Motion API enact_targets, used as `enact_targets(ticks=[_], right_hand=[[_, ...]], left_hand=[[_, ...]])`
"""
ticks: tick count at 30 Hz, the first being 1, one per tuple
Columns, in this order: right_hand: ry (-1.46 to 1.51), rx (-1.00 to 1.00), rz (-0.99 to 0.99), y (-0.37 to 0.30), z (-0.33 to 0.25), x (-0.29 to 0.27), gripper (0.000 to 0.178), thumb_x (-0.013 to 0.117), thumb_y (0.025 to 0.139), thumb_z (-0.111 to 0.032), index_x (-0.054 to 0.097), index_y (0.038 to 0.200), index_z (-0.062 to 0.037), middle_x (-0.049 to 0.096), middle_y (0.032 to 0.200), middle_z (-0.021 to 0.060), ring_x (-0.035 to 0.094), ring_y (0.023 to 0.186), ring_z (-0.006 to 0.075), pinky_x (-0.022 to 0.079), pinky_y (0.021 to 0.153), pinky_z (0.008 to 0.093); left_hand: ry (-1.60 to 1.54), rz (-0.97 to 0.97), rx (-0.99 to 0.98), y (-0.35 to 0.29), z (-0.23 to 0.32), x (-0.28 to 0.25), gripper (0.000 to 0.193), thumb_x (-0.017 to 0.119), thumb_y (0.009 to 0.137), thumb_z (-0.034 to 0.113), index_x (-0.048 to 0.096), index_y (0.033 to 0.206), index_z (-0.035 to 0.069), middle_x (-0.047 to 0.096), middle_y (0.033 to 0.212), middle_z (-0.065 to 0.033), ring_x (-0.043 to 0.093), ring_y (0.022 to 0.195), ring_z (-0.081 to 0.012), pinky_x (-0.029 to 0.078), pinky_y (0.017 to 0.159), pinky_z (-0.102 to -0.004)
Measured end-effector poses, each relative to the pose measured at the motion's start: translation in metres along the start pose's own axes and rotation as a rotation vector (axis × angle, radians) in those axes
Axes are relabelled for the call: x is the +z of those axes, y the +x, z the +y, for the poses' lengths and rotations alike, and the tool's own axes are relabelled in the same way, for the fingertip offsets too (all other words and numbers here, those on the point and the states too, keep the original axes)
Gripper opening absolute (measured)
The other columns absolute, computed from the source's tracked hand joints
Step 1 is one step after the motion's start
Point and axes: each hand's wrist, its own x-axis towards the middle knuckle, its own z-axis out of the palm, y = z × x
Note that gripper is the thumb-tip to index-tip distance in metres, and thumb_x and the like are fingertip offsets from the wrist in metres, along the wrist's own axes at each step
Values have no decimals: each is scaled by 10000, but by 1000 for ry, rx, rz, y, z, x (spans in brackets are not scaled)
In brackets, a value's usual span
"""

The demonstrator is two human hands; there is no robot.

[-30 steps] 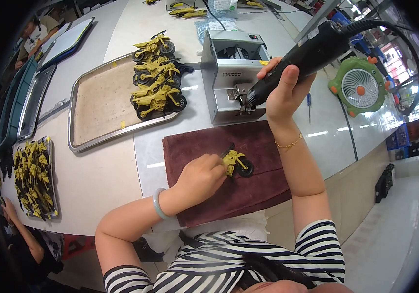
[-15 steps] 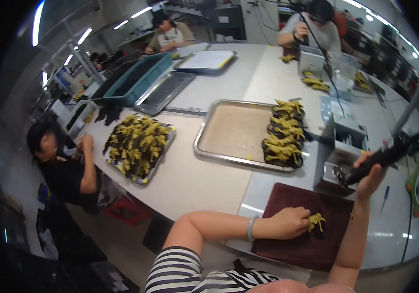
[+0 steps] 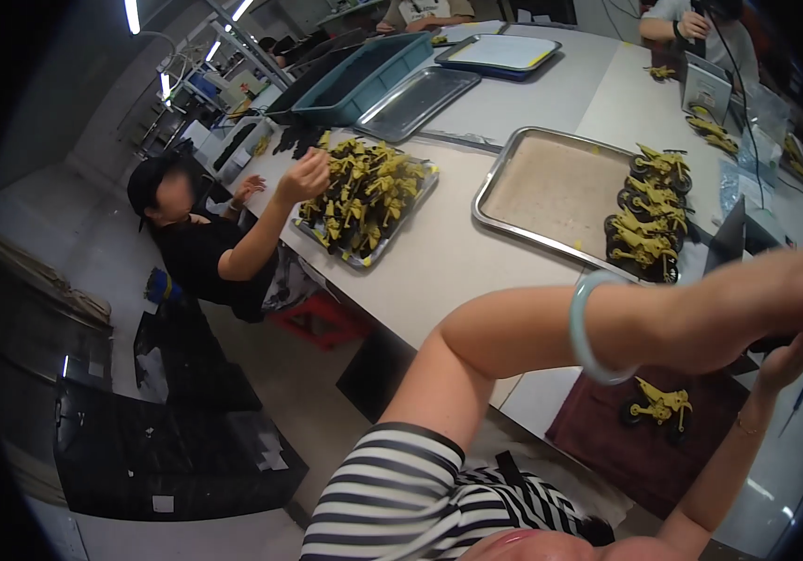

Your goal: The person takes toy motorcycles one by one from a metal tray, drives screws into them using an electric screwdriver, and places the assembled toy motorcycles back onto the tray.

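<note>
Tray (image 3: 546,192), right end: yellow toy motorbikes (image 3: 651,211). Left hand (image 3: 783,290), right hand (image 3: 788,363): cannot tell grip.

A big tabletop (image 3: 439,266) goes from near right to far back. It is mostly cream, with a grayer part farther away. A red stool (image 3: 322,323) stands by its left side, on the gray floor (image 3: 312,416). More to the left, a big black thing (image 3: 167,458) sits low down, with pale scraps on it; it is hard to tell what it is. A plain gray wall (image 3: 55,112) is at the left. Far off, long thin lamps (image 3: 132,16) shine bright white near metal poles (image 3: 253,45).
</note>
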Motion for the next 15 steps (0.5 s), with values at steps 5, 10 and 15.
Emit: enact_targets(ticks=[5,10,15], right_hand=[[153,-28,-167,2,17,7,602,412,876,-541,468,1098,16,489,812,82,486,680,136,416,648,250],[190,-8,-173,8,-14,27,591,431,878,-513,446,1100,34,490,788,89,482,664,148,416,628,255],[240,-31,-171,-18,-90,73,562,423,888,-491,433,1091,33,487,769,87,476,639,147,409,595,251]], left_hand=[[234,23,-6,-2,25,-15,463,424,892,398,515,1107,-2,497,987,-131,475,901,-241,374,812,-316],[404,65,-18,-23,36,-5,430,428,885,358,520,1102,-2,508,991,-125,484,890,-226,386,796,-311],[608,88,-65,-28,42,-1,398,432,878,318,526,1096,-1,519,996,-118,493,880,-211,397,779,-306]])
